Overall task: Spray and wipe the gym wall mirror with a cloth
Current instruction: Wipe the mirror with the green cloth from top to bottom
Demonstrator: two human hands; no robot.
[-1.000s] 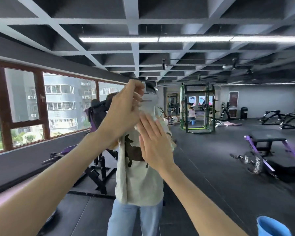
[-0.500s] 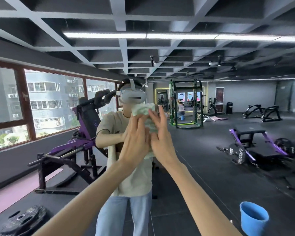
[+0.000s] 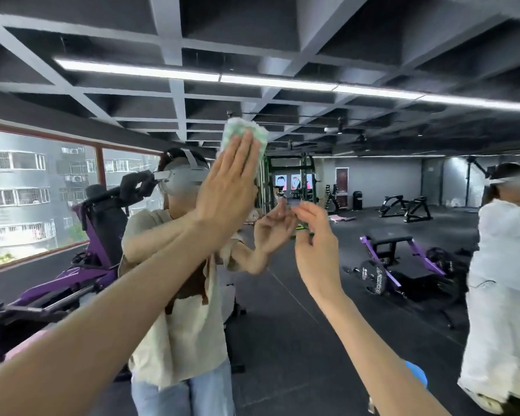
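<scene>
The left hand [image 3: 227, 190] is pressing the cloth [image 3: 245, 135] against the mirror [image 3: 388, 181], fingers straight and together, with the cloth sitting high on the glass above the reflected head. The right hand [image 3: 315, 244] is hovering lower right, fingers loosely curled and holding nothing; whether it is touching the glass is unclear.
</scene>
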